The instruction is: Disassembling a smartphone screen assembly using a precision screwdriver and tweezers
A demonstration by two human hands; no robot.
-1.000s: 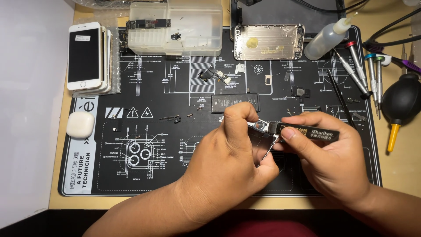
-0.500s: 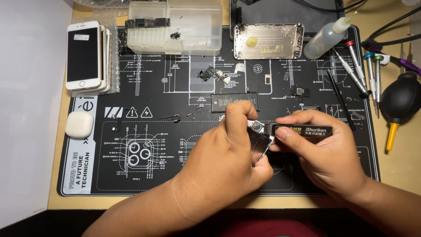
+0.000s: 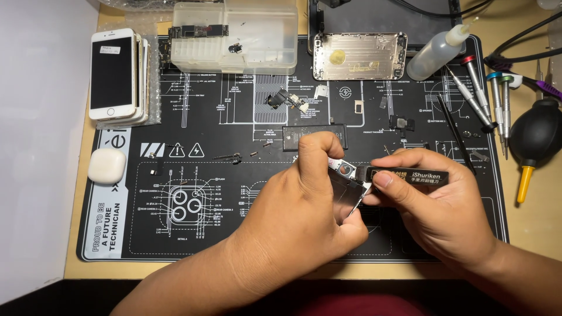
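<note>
My left hand (image 3: 298,216) pinches a small silver metal phone part (image 3: 346,186) above the black printed repair mat (image 3: 193,234). My right hand (image 3: 436,202) grips a flat black pry tool (image 3: 410,175) whose tip meets the metal part's right edge. Both hands are close together at the mid-right of the mat. A black phone battery (image 3: 298,136) lies just behind my left thumb.
A stack of white phones (image 3: 117,76) sits at the back left, a white earbud case (image 3: 107,165) below it. A clear parts box (image 3: 234,35), a bare silver phone housing (image 3: 359,55), a squeeze bottle (image 3: 436,47), several screwdrivers (image 3: 486,96) and a black air blower (image 3: 535,137) line the back and right.
Both hands and the metal part have shifted slightly; the pry tool stays against the part's edge.
</note>
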